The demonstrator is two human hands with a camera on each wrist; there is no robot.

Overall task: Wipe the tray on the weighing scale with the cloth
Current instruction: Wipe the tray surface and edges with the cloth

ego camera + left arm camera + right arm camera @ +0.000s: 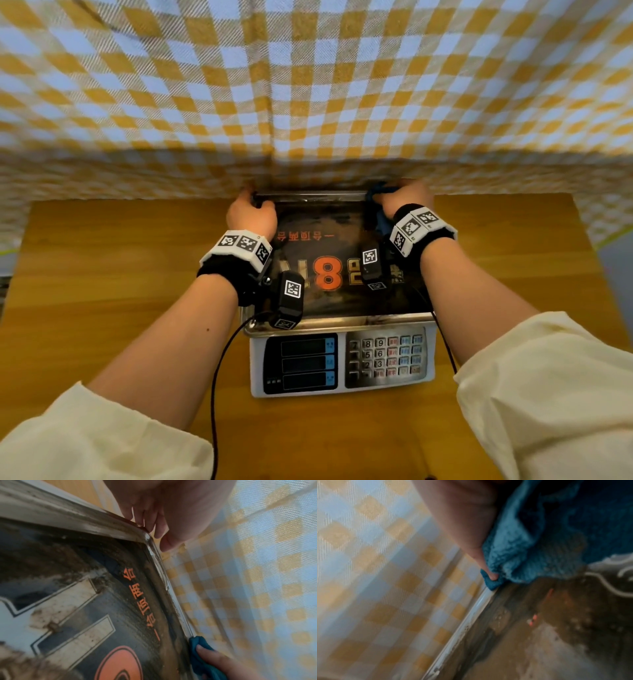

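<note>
A metal tray (342,323) with a dark, grimy printed bottom sits on a white weighing scale (342,383). My left hand (255,204) grips the tray's far left corner; in the left wrist view the left hand (164,524) has its fingers curled over the tray rim (85,519). At the far right corner my right hand (387,198) holds a bunched blue cloth (381,221) and presses it onto the rim. In the right wrist view a fingertip (491,574) pins the cloth (530,540) against the tray rim (467,622). The cloth (197,645) also shows low in the left wrist view.
The scale stands on a wooden table (120,291), its display and keypad (387,356) facing me. A yellow and blue checked fabric (308,85) hangs right behind the tray's far edge. Black cables run from both wrists over the table.
</note>
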